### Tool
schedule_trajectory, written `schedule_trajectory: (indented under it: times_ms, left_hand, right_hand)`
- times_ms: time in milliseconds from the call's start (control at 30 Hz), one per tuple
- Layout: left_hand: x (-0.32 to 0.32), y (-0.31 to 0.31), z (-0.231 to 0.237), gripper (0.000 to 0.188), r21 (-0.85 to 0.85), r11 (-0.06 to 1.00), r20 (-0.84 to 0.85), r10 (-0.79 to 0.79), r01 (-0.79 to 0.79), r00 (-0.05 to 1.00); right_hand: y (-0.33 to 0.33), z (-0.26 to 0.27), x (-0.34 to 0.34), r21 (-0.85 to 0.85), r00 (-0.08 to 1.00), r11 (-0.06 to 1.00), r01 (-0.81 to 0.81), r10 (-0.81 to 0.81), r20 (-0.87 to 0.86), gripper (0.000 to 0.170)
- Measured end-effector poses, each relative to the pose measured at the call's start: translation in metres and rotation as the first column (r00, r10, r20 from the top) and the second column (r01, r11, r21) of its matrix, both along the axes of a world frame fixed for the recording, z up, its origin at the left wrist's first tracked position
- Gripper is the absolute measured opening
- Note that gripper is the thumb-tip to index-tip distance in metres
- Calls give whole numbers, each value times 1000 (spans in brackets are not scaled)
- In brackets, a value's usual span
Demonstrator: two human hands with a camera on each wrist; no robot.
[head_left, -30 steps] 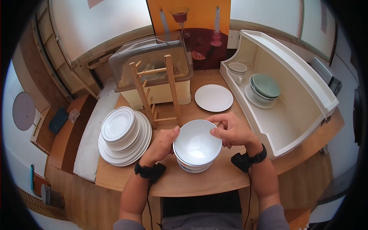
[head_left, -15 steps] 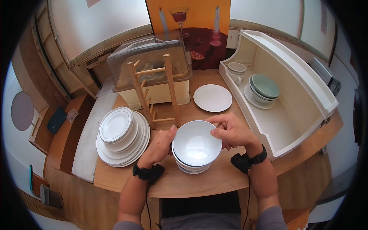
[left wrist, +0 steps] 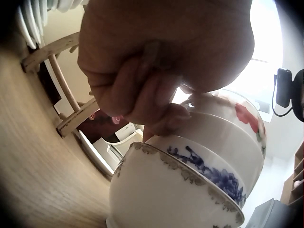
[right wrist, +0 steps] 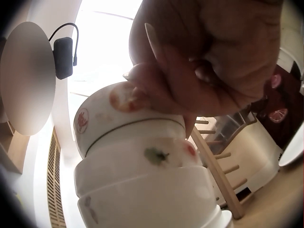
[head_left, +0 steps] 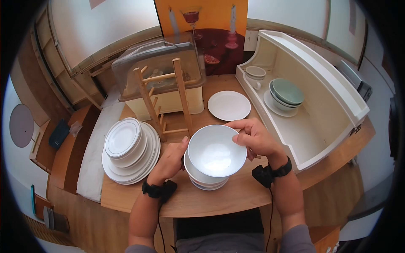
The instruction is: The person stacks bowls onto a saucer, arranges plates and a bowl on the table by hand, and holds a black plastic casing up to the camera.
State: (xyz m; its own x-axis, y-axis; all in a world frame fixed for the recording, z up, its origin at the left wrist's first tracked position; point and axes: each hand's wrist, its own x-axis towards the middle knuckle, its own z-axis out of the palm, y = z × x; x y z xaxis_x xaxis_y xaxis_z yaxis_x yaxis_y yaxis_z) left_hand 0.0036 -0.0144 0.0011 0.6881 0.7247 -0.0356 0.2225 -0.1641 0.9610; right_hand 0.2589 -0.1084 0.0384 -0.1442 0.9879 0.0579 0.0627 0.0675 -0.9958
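Observation:
In the head view my right hand [head_left: 255, 139] pinches the far right rim of a white bowl [head_left: 217, 152], thumb over its edge. This bowl is tilted and overlaps a stack of bowls [head_left: 206, 182] on the table. My left hand [head_left: 168, 159] grips the left side of the stack, thumb up by the rims. Curled left fingers [left wrist: 164, 107] show in the left wrist view at the rim of a blue-flowered bowl [left wrist: 213, 178], above a bowl with a brown patterned edge [left wrist: 161, 190]. The right wrist view shows orange and red prints on the top bowl [right wrist: 128, 97].
On the left stands a stack of white plates [head_left: 122, 137]. Behind are a wooden rack [head_left: 182, 90] and a lidded box [head_left: 158, 63]. A white plate [head_left: 229, 106] lies ahead. At right, a cream bin [head_left: 325, 92] holds green bowls [head_left: 289, 90] and cups [head_left: 255, 72].
The top bowl has come up and shifted right off the stack with my right hand, baring the rim of the bowl beneath. My left hand stays at the stack's side.

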Motion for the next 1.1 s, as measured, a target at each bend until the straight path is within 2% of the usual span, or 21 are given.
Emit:
schedule_trajectory:
  times_ms: [333,533,567,667,733,867,933,1000,1100]
  left_hand:
    - [-2,2,0,56,61,997,2,-53,53,999]
    - [-1,-1,1,56,120,992,26,-45,42,999]
    - [-1,0,1,56,122,992,27,-45,41,999]
    - [-3,2,-1,57,25,999,15,-44,43,999]
    - [-3,3,-2,58,12,999,22,-45,44,999]
    - [-4,5,-7,59,14,998,38,-59,58,998]
    - [-4,3,-6,57,51,996,57,-76,73,995]
    - [-3,3,-6,55,50,996,72,-80,77,994]
    - [-2,3,-5,50,35,997,95,-74,71,993]
  right_hand:
    - [0,-1,1,7,999,1000,-9,10,-39,40]
    - [-1,-3,6,30,996,997,75,-73,-57,40]
    - [2,-7,9,48,990,994,93,-87,-115,39]
    - [5,-7,13,79,973,986,144,-126,-196,39]
    - [12,-7,17,107,921,958,268,-222,-321,39]
    - [24,1,24,134,876,914,383,-313,-366,32]
    - [33,4,22,143,864,888,437,-371,-341,28]
    - [46,2,25,84,799,802,591,-568,-196,26]
    - [74,-20,37,63,769,769,636,-624,-139,25]
